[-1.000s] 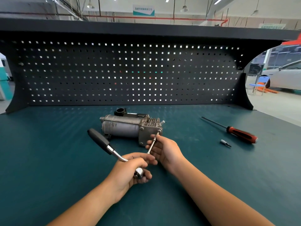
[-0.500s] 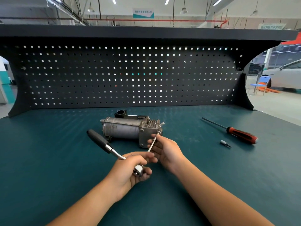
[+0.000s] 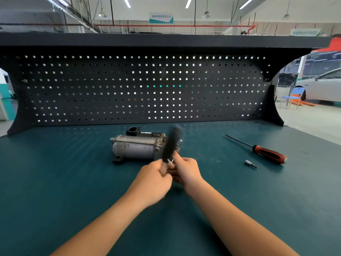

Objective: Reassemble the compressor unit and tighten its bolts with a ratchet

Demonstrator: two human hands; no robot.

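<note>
The compressor unit (image 3: 140, 148) is lying on its side in the middle of the green worktop (image 3: 55, 182), just beyond both hands. The left hand (image 3: 153, 179) is gripping the ratchet (image 3: 171, 145) down at its metal end, fingers clenched round it. The black handle is sticking up in front of the compressor's finned end. My read is that it's being held in close like this so the drive end can get sorted between the two hands before going onto a bolt.

The right hand (image 3: 187, 170) is tucking in against the left with curled fingers. Whether it's actually grasping anything I can't tell, because the left hand is covering that spot. The handle is smearing into motion blur, and only a sliver of silver is showing between the hands, possibly the ratchet's shank.

A red-handled screwdriver (image 3: 267, 154) and a loose bit (image 3: 250, 163) are sitting well off to the right, out of the way.
</note>
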